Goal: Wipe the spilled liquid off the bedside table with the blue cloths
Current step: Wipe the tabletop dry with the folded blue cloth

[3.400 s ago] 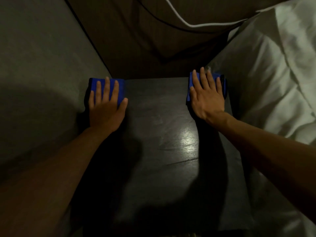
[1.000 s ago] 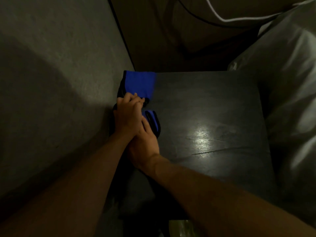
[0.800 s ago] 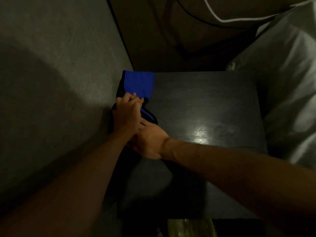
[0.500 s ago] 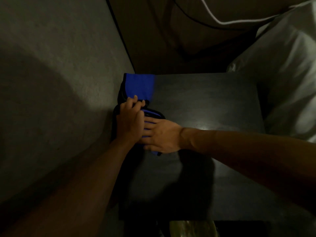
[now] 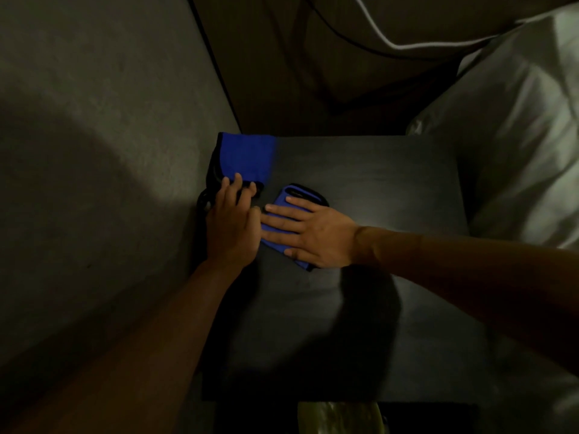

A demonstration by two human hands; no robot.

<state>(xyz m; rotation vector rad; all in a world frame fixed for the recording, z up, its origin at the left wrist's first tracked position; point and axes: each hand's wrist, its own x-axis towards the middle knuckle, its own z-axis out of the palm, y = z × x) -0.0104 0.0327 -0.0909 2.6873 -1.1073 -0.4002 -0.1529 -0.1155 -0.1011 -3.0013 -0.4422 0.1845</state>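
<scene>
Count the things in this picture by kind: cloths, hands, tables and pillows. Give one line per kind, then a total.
Blue cloths: 2, one at the back left corner, one under the right hand
Hands: 2, left hand, right hand
Bedside table: 1
White pillow: 1
Total: 6
</scene>
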